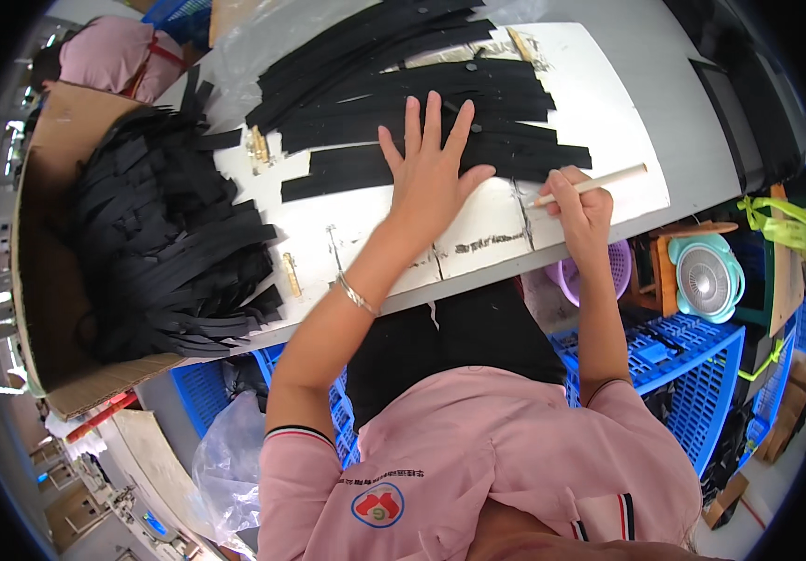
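Note:
My left hand (426,182) lies with its fingers spread over the near edge of several black fabric strips (347,170), which are laid side by side on a white board (375,222). In my right hand (578,208) is a pale pencil (618,175), pinched between thumb and fingers. Its tip points left, close to a dark line drawn across the board just below the strips' right part. More dark marks and lines run along the board's near side. Whether the tip touches the board I cannot tell.
A cardboard box (52,178) heaped with black strips (169,234) stands at the left. Bits of tape (292,275) stick to the board. Right of me are a purple basket (620,266), a small turquoise fan (705,278) and blue crates (702,374). Another person (108,58) sits at far left.

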A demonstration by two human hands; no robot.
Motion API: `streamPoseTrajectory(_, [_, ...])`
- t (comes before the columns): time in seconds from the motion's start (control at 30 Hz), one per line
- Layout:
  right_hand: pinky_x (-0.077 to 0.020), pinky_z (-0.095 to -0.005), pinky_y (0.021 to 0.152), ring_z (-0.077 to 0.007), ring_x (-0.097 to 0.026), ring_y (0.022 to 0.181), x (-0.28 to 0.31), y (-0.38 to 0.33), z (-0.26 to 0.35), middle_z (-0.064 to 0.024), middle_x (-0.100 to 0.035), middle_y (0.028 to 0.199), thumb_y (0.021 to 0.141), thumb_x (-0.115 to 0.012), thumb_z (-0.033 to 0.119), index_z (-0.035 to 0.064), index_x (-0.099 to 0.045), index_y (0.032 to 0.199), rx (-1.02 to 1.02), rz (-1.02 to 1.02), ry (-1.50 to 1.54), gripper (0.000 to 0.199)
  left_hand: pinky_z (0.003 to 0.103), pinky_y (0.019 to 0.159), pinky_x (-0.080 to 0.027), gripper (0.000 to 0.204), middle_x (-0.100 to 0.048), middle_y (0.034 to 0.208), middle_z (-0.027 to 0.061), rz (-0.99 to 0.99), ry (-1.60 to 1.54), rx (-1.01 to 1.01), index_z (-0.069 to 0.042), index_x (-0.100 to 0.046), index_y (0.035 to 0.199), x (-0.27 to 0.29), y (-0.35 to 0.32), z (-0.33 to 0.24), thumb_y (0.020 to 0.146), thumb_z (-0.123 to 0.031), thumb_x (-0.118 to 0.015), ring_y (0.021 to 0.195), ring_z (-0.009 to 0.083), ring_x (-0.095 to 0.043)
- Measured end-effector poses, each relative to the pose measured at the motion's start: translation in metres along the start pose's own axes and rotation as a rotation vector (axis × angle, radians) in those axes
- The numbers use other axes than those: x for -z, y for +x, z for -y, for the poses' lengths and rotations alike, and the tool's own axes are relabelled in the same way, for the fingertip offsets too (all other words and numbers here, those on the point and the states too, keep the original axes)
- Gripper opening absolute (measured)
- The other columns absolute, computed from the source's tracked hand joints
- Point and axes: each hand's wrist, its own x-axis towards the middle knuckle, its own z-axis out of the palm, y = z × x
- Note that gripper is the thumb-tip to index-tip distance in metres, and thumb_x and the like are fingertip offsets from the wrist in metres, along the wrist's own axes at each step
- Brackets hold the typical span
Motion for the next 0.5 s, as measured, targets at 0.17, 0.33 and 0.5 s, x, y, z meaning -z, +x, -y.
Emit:
streamPoseTrajectory(0.17, [-0.0407,-0.0219,0.058,-0.0051,-0.053,0.063,0.000,-0.001,0.003,-0.0007,-0.066,0.074,0.102,-0.061,0.012,-0.0029,-0.070,0.080,-0.118,-0.054,0.043,0.028,0.081,0.111,-0.002,0.068,-0.023,0.167,0.0236,-0.018,0.081,-0.012,-0.017,-0.040,0.158,-0.015,0.060,0.054,0.102,-0.052,-0.055,0.156,0.0462,-0.013])
streamPoseTrajectory(0.33, [-0.0350,-0.0200,0.052,-0.0022,-0.046,0.058,-0.001,0.001,-0.002,-0.0007,-0.064,0.071,0.104,-0.062,0.015,-0.0022,-0.072,0.081,-0.096,-0.071,0.031,0.030,0.076,0.115,0.000,0.065,-0.027,0.165,0.0259,-0.155,0.040,0.034,-0.014,-0.045,0.155,-0.016,0.107,0.085,0.101,-0.049,-0.058,0.156,0.0449,-0.012])
streamPoseTrajectory(0.5, [-0.0336,-0.0193,0.050,-0.0022,-0.045,0.056,-0.002,0.003,-0.006,-0.0005,-0.062,0.067,0.104,-0.062,0.018,-0.0003,-0.072,0.084,-0.087,-0.103,0.064,0.029,0.071,0.119,0.000,0.064,-0.028,0.163,0.0296,-0.233,-0.047,0.030,-0.007,-0.048,0.151,0.000,0.072,0.062,0.100,-0.042,-0.062,0.156,0.0451,-0.013])
